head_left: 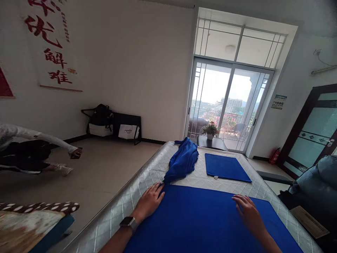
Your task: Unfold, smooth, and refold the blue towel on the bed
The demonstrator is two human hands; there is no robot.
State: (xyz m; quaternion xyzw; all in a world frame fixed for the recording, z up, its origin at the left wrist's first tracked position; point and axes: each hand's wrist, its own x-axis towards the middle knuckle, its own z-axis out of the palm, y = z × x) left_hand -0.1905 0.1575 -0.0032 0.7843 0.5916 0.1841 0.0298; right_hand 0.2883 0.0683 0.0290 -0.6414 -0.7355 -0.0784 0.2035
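A large blue cloth [195,218] lies spread flat over the front of the table. My left hand [150,200], with a watch on its wrist, rests at the cloth's far left corner, fingers stretched out. On the right part of the cloth, near its far edge, is my right hand [249,212], its fingers extended and slightly bent, holding nothing. Just beyond my left hand a crumpled blue cloth [183,160] lies in a heap touching that corner. A flat, folded blue cloth [226,167] with a small pale tag lies farther back on the right.
The table has a silvery quilted cover [116,207]. A chair with a potted plant [210,130] stands past its far end. To the right is a dark armchair [316,182]. At left, a person [34,147] crouches near a patterned seat [34,225].
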